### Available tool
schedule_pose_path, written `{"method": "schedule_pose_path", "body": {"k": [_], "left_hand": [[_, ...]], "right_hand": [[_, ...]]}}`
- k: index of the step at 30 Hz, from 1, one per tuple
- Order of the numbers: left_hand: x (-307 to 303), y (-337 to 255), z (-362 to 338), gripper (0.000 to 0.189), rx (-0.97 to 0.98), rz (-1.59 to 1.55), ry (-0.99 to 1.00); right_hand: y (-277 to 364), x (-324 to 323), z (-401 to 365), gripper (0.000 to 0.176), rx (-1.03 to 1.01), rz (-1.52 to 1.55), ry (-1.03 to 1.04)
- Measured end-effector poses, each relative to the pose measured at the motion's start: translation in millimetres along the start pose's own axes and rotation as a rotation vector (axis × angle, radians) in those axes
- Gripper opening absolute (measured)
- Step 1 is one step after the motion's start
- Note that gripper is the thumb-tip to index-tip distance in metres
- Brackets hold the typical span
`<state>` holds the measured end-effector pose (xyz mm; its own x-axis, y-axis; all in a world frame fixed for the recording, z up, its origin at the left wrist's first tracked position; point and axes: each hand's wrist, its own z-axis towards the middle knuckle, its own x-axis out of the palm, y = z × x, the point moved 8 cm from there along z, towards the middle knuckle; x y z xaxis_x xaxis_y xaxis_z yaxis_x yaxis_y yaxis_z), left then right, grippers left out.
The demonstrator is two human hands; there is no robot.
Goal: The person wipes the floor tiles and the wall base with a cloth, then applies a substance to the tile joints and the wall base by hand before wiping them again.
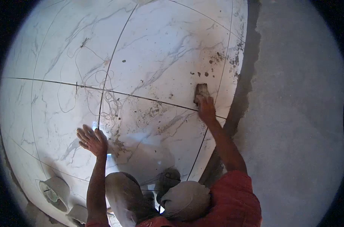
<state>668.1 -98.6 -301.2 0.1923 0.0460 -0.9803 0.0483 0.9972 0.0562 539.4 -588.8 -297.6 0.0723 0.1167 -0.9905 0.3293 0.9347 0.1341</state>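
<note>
My right hand [206, 109] is closed around the near end of a small, dirty brown block [202, 89], close over the white marbled tiles [153, 49]. The block looks like a sponge or a piece of wood; I cannot tell which. Dark crumbs and smears of dirt [216, 57] lie just beyond it. On the left, my left hand [92, 140] rests palm down on a tile with its fingers spread, holding nothing. A loose tangle of thin pale string [111, 108] lies ahead of that hand, across a dark joint between tiles.
Grey concrete [296, 109] runs along the right, past the tiles' dark, rough edge [243, 98]. At lower left a pale bucket [55, 195] lies tipped, another pale container [78, 213] beside it. My bent knees [185, 200] fill the bottom middle. More dirt [153, 109] marks the central tiles.
</note>
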Motion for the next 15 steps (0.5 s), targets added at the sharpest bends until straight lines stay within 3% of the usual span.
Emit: {"method": "schedule_pose_path", "body": {"k": [3,5,7,9,10,11,12,13,15], "left_hand": [[6.2,3.5,-3.4,0.058,-0.037,0.004,0.050],[9.8,5.1,-6.2,0.058,-0.016,0.062,0.071],[2.6,4.0,-3.3,0.058,-0.064,-0.044,0.067],[-0.4,4.3,-4.5,0.059,-0.068,-0.057,0.068],[-0.5,3.0,-2.3,0.059,-0.080,-0.071,0.063],[-0.2,-0.1,3.5,0.059,-0.081,-0.083,0.049],[0.4,0.4,2.1,0.060,-0.077,-0.070,0.057],[1.7,2.6,-2.9,0.062,-0.077,-0.051,0.072],[4.7,5.2,-4.6,0.062,-0.048,0.011,0.063]], "right_hand": [[-189.7,59.1,13.8,0.029,0.149,-0.256,-0.048],[-157.5,0.0,60.4,0.027,0.346,-0.096,-0.062],[-152.1,79.6,37.8,0.033,0.197,-0.187,-0.044],[-71.9,116.5,-51.4,0.044,0.058,-0.009,-0.039],[-33.3,128.8,-109.1,0.042,-0.021,-0.071,0.080],[46.8,43.0,-102.6,0.042,0.055,0.113,0.377],[45.8,20.9,-121.1,0.042,0.078,0.310,0.210],[14.5,18.1,-127.1,0.040,0.232,0.308,0.173],[-79.3,27.3,-128.4,0.038,0.335,0.095,-0.035]]}}
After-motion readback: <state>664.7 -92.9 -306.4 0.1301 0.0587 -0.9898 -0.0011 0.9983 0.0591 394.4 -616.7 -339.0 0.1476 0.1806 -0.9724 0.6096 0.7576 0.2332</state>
